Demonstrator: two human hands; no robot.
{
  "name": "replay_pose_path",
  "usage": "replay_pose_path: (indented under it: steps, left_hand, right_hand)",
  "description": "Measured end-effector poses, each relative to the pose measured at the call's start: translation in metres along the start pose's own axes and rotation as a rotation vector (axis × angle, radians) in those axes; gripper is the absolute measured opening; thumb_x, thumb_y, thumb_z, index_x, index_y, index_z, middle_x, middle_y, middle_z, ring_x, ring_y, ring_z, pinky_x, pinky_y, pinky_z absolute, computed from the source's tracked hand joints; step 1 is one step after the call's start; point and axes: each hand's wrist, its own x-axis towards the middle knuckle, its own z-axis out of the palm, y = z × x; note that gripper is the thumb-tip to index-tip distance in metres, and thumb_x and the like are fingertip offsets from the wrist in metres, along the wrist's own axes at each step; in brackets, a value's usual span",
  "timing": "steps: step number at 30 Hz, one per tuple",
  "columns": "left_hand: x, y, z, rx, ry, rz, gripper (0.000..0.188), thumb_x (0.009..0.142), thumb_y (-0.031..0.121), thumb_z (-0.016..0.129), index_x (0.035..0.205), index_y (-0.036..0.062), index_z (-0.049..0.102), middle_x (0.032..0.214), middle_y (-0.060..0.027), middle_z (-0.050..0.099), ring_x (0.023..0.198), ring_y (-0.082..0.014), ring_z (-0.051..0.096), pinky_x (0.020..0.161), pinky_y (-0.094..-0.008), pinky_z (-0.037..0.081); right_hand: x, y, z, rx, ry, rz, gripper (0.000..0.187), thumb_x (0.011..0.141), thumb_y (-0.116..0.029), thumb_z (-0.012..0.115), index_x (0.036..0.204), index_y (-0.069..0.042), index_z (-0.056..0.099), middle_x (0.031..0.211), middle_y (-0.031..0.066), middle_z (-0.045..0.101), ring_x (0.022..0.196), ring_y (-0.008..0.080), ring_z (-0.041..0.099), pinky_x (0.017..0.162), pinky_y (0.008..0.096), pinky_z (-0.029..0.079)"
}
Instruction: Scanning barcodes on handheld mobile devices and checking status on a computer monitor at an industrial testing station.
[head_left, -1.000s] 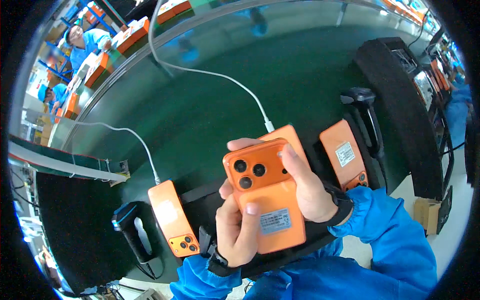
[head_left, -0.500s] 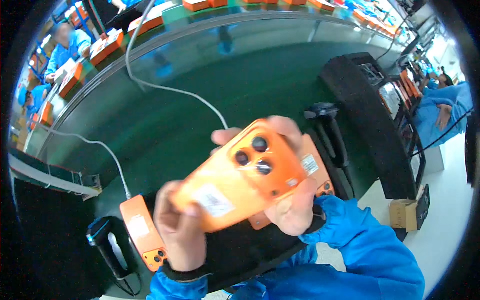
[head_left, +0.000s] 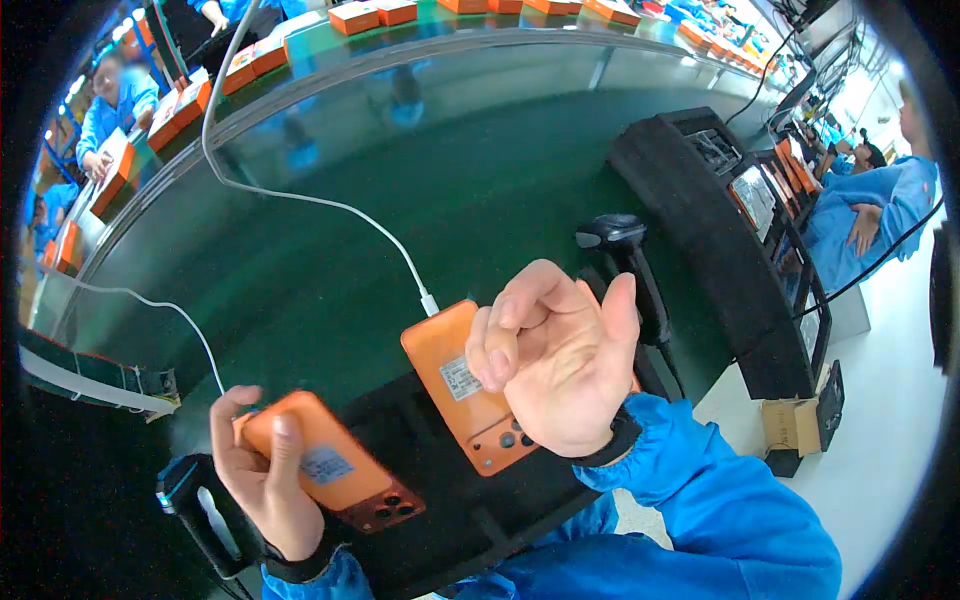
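Observation:
My left hand [head_left: 262,465] grips an orange phone [head_left: 330,462], back side up and tilted, with a pale label and three lenses at its lower corner. My thumb lies on its back. A white cable [head_left: 190,320] runs down behind this hand; where it ends is hidden. To the right, my right hand [head_left: 562,365] is raised palm up, empty, thumb apart and fingers loosely bent. Below and beside it lies a second orange phone [head_left: 465,385], back up, with a white cable [head_left: 385,235] plugged into its top end. Another orange edge shows behind my right hand, mostly covered.
A black handheld scanner [head_left: 640,275] stands right of my right hand; another scanner [head_left: 205,510] is by my left wrist. A black rack [head_left: 690,230] stands at the right, an open cardboard box [head_left: 790,425] below it. Orange boxes [head_left: 355,15] line the far belt; people in blue work nearby.
Both hands were holding an orange phone up in the middle. The right hand has let go; the left has moved down and left with a phone. The middle cabled phone is now uncovered.

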Motion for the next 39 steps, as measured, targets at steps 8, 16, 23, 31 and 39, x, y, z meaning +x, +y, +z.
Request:
replay_pose_path:
  steps: [8,16,23,31,39]
  left_hand:
    - [-0.010,0.010,0.014,0.354,-0.157,0.049,0.018,0.081,0.000,0.059,0.098,-0.0026,0.058,0.085,-0.0097,0.058,0.081,-0.0155,0.057,0.073,-0.0269,0.045]
    - [-0.007,0.002,0.018,0.570,-0.288,0.045,0.013,0.077,0.003,0.060,0.090,-0.0012,0.061,0.078,-0.0132,0.064,0.078,-0.0264,0.062,0.073,-0.0339,0.048]
    - [-0.012,0.005,0.018,0.781,-0.214,0.529,0.009,0.073,0.006,0.064,0.081,0.0050,0.063,0.080,-0.0116,0.061,0.075,-0.0313,0.059,0.070,-0.0394,0.047]
    - [-0.019,0.012,0.019,0.811,-0.367,0.485,0.013,0.082,0.017,0.065,0.083,0.0040,0.065,0.087,-0.0151,0.062,0.085,-0.0353,0.057,0.079,-0.0439,0.046]
    - [-0.042,0.011,0.047,0.956,-0.370,0.492,0.028,0.074,0.027,0.074,0.087,0.0081,0.059,0.086,-0.0103,0.059,0.087,-0.0314,0.054,0.078,-0.0448,0.042]
  right_hand:
    - [-0.004,0.000,0.006,0.002,0.013,0.079,0.070,0.096,-0.064,0.016,0.083,-0.004,0.051,0.059,0.0069,0.049,0.056,0.0180,0.047,0.056,0.0301,0.036]
    - [0.000,0.008,0.000,-0.023,0.004,0.142,0.066,0.097,-0.061,0.019,0.082,-0.005,0.050,0.061,0.0065,0.050,0.057,0.0169,0.047,0.058,0.0298,0.037]
    - [-0.005,0.015,-0.002,0.012,0.001,0.229,0.061,0.098,-0.058,0.029,0.084,-0.004,0.055,0.068,0.0055,0.054,0.061,0.0144,0.051,0.059,0.0268,0.041]
    - [-0.018,0.041,-0.031,0.085,-0.064,0.153,0.047,0.102,-0.039,0.038,0.086,-0.004,0.065,0.068,0.0044,0.062,0.055,0.0095,0.057,0.050,0.0202,0.043]
    - [-0.012,0.039,-0.027,0.030,0.058,0.211,0.050,0.102,-0.040,0.037,0.076,-0.006,0.063,0.062,0.0029,0.059,0.047,0.0097,0.051,0.043,0.0213,0.037]
